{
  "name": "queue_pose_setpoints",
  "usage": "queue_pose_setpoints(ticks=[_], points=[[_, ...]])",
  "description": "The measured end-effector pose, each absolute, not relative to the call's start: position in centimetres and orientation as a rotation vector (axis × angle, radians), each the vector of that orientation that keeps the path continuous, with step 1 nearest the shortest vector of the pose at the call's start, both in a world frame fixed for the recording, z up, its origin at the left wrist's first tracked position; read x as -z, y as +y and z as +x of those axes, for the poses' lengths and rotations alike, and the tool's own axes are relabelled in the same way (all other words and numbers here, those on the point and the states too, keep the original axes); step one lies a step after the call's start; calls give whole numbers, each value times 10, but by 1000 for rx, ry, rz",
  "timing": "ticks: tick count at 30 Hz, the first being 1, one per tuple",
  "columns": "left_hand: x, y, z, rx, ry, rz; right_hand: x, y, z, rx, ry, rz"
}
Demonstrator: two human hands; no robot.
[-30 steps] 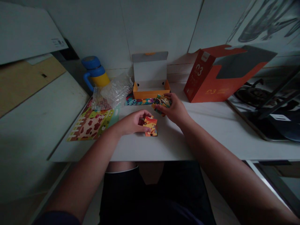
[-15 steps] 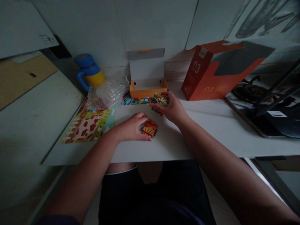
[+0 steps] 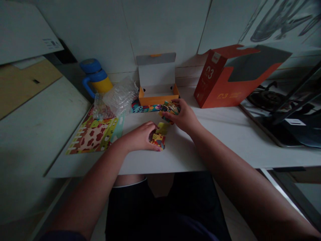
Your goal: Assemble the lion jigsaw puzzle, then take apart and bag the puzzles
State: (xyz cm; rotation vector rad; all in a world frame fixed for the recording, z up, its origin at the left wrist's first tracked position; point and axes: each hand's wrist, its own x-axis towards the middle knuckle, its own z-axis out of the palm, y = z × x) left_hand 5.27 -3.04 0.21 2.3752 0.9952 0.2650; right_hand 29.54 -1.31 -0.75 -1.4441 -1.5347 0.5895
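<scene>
Puzzle pieces (image 3: 159, 140) sit at my left hand (image 3: 153, 136) above the white table (image 3: 238, 134); its thumb and fingers arch apart around them, and I cannot tell whether they pinch. My right hand (image 3: 173, 109) pinches a bunch of pieces (image 3: 168, 107) between thumb and fingers. Just beyond it, the open yellow box (image 3: 157, 100) blocks the way back. Leftward, I see crumpled plastic (image 3: 120, 95) crowding a blue-and-yellow bottle (image 3: 101, 82) and covering part of a picture sheet (image 3: 94, 135); rightward, a tall orange box (image 3: 225, 88) stands beside the stove (image 3: 269, 98).
</scene>
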Motion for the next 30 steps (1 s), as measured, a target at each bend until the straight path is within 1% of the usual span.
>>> queue_pose_setpoints(ticks=[6, 13, 20, 30], points=[[-1, -31, 51, -282, 994, 2331, 5, -14, 295, -546, -1542, -1477], [-7, -30, 49, -400, 817, 2324, 11, -10, 296, -524, -1558, -1472], [-7, -29, 44, -342, 754, 2333, 10, -11, 296, -526, -1555, -1483], [0, -28, 48, -290, 816, 2486, 7, -13, 295, -527, -1565, -1486]])
